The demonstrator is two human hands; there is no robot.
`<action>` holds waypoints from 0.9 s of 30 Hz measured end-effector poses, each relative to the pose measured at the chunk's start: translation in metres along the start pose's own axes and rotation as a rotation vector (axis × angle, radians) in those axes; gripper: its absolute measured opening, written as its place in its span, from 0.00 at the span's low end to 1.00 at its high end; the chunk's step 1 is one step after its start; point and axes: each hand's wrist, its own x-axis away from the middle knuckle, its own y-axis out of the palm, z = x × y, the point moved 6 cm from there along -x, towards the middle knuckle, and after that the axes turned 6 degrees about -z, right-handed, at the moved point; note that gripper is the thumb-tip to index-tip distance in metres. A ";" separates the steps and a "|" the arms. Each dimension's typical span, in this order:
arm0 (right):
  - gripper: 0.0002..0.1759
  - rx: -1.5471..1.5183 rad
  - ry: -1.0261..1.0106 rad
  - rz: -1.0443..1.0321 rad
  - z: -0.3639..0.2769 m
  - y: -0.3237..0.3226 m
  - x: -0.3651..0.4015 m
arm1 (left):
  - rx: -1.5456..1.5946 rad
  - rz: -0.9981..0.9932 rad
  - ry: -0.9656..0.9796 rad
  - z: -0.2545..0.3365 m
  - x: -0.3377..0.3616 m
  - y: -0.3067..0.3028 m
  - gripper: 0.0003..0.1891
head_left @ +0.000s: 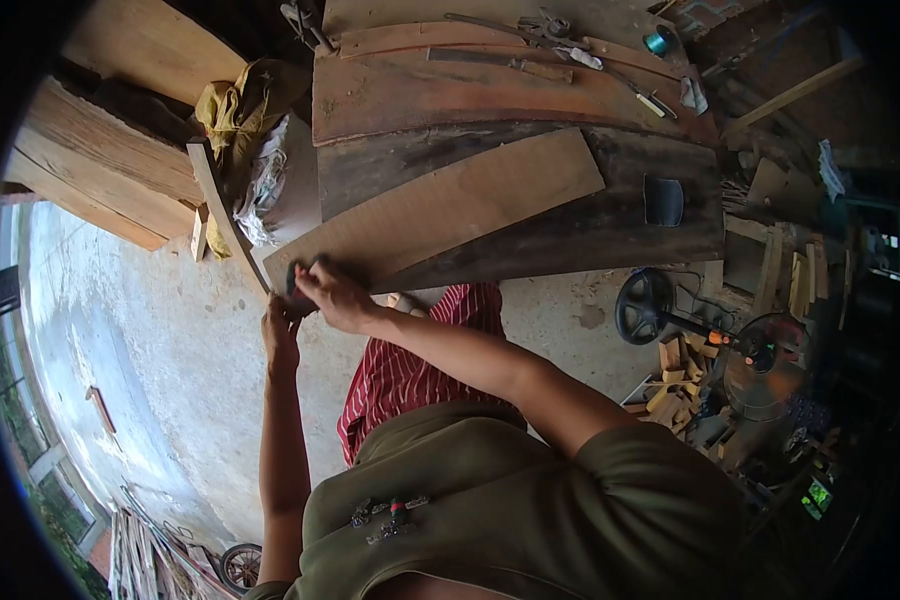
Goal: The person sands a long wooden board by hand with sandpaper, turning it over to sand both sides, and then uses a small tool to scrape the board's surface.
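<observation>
A long light-brown board with a curved upper edge lies slantwise on the dark workbench top. At the board's near left end, my right hand is closed round a small dark object, pressed against the board's corner. My left hand is just below, its fingers closed at the same dark object and the lower end of a narrow wooden strip. What exactly the left fingers grip is too small to tell. A dark curved sheet lies on the bench at the right.
Reddish planks with a chisel-like tool and a teal spool lie at the back of the bench. A yellow cloth hangs at the left. A pedestal fan and wood offcuts are at the right.
</observation>
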 end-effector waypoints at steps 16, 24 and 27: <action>0.18 0.507 0.269 0.373 0.227 -0.365 0.082 | 0.056 0.010 0.105 -0.004 -0.023 0.020 0.22; 0.19 0.501 0.245 0.372 0.120 -0.215 0.053 | 0.078 0.054 0.041 -0.022 -0.035 0.010 0.17; 0.17 0.433 0.139 0.216 0.096 -0.195 0.065 | 0.072 0.053 0.039 -0.019 -0.035 0.008 0.17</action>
